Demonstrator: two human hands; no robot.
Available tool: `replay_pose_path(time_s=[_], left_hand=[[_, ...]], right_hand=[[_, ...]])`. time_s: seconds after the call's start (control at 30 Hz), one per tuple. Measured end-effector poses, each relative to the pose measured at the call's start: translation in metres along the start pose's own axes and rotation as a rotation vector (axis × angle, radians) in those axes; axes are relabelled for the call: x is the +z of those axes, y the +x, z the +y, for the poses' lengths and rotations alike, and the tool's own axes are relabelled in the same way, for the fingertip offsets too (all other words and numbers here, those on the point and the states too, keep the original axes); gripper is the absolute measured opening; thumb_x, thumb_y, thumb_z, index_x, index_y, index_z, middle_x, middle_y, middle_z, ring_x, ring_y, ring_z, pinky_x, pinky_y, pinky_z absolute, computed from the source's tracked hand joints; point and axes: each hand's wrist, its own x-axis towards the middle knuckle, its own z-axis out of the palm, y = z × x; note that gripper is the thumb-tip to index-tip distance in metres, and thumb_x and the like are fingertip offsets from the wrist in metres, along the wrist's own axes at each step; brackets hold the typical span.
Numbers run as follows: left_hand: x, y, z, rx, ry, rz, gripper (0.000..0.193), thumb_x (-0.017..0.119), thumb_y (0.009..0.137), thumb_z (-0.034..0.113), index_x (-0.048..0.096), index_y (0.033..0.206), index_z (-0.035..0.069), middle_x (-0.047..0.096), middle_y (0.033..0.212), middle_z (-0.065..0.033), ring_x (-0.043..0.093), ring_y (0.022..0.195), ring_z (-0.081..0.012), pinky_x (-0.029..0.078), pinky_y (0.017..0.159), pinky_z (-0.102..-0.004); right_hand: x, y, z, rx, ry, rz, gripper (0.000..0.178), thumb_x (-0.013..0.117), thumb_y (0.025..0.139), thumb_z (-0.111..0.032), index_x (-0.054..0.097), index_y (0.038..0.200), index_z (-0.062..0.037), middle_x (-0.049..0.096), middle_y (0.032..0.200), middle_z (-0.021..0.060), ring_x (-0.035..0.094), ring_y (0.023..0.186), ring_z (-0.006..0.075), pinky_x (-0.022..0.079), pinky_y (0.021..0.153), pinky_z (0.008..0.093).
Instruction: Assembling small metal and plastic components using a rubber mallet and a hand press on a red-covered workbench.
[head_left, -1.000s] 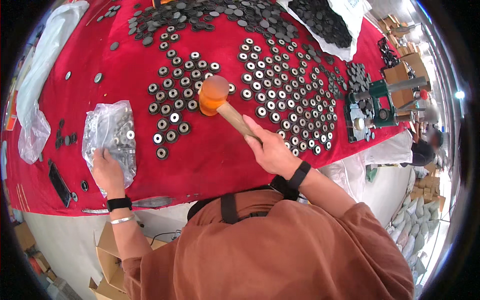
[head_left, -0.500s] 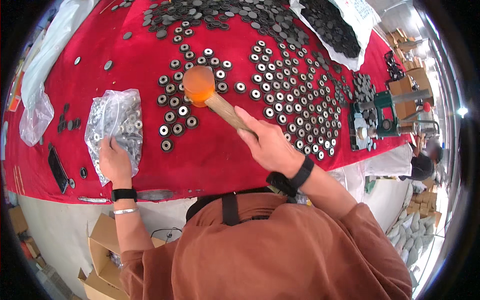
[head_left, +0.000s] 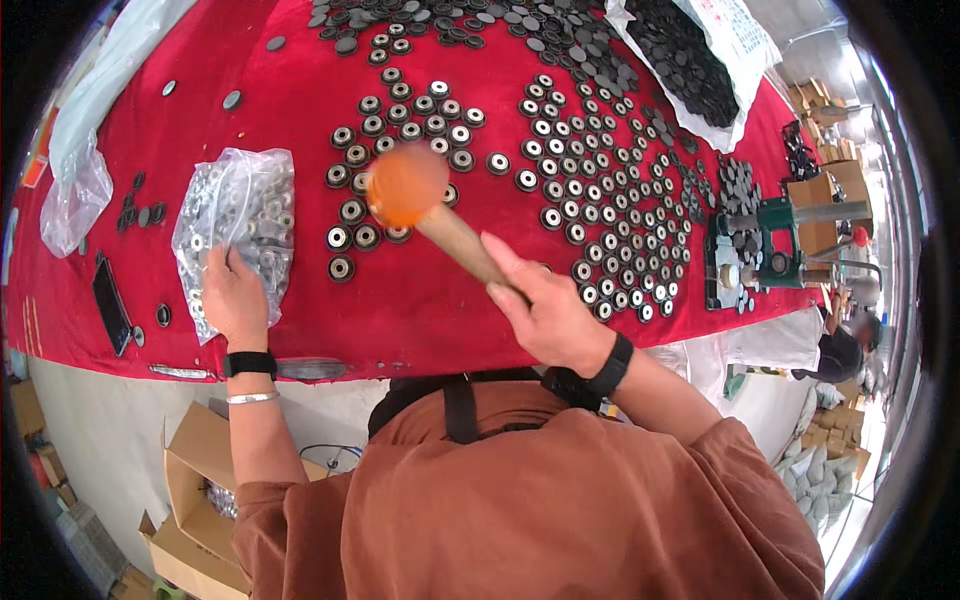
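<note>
My right hand point(head_left: 553, 308) is closed around the wooden handle of a mallet point(head_left: 462, 245). Its orange head, blurred, hovers over or touches a cluster of round black parts with metal ring inserts point(head_left: 366, 236); I cannot tell which, and it covers some of them. On the left, my left hand point(head_left: 236, 298) lies on the near part of a clear plastic bag point(head_left: 266, 180) full of small metal rings. Its thumb and fingertips are pinched together at the bag, and whatever is between them is hidden.
More ringed parts point(head_left: 570, 187) spread right of centre on the red cloth point(head_left: 440, 325). Loose black discs point(head_left: 590, 45) lie at the back beside a white sack point(head_left: 735, 60). A green hand press point(head_left: 778, 240) stands at the right edge. Cardboard boxes point(head_left: 195, 455) sit below left.
The mallet head has come nearer to me over the cluster, covering different parts. My left hand stays on the bag. The whole view has shifted slightly.
</note>
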Motion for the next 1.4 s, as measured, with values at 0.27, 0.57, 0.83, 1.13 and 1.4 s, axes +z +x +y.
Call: replay_pose_path(time_s=[0.27,0.57,0.83,1.13,1.4], left_hand=[[-0.001,-0.003,0.005,-0.005,-0.014,0.03,0.019,0.053,0.093,0.022,0.062,0.105,0.01,0.067,0.093,-0.0158,0.064,0.081,-0.0377,0.05,0.067,-0.046],[0.001,-0.007,0.006,-0.026,-0.078,0.027,0.016,0.053,0.094,0.023,0.06,0.102,0.012,0.066,0.091,-0.0153,0.063,0.081,-0.0387,0.049,0.066,-0.0472],[-0.001,-0.005,0.007,-0.033,-0.059,0.033,0.015,0.053,0.093,0.022,0.06,0.102,0.012,0.066,0.091,-0.0132,0.063,0.08,-0.0369,0.05,0.066,-0.0467],[0.0,-0.009,0.008,-0.007,-0.065,0.076,0.017,0.053,0.093,0.024,0.061,0.103,0.013,0.066,0.089,-0.0149,0.064,0.078,-0.0367,0.05,0.064,-0.0469],[0.001,-0.008,0.008,-0.034,-0.061,0.024,0.016,0.052,0.094,0.023,0.061,0.103,0.012,0.066,0.091,-0.014,0.064,0.081,-0.0369,0.05,0.066,-0.0468]], right_hand=[[0.003,-0.002,-0.007,-0.178,0.043,0.032,0.057,0.057,0.094,-0.02,0.035,0.146,-0.0193,0.057,0.078,0.0204,0.059,0.066,0.041,0.049,0.063,0.0491],[0.023,0.011,-0.008,-0.15,-0.01,-0.103,0.055,0.055,0.095,-0.021,0.035,0.146,-0.0208,0.059,0.081,0.0213,0.06,0.069,0.0411,0.05,0.063,0.0495],[0.027,0.022,-0.031,-0.032,-0.112,-0.334,0.054,0.055,0.095,-0.015,0.037,0.146,-0.0196,0.061,0.088,0.0198,0.063,0.078,0.0353,0.051,0.069,0.0394],[0.037,0.037,-0.027,-0.188,-0.077,-0.135,0.054,0.054,0.096,-0.025,0.035,0.145,-0.0166,0.057,0.081,0.0204,0.06,0.071,0.0395,0.049,0.064,0.0468],[0.02,0.04,-0.029,-0.121,0.067,-0.125,0.053,0.054,0.095,-0.016,0.037,0.145,-0.0129,0.061,0.088,0.0202,0.062,0.077,0.0355,0.05,0.072,0.0414]])
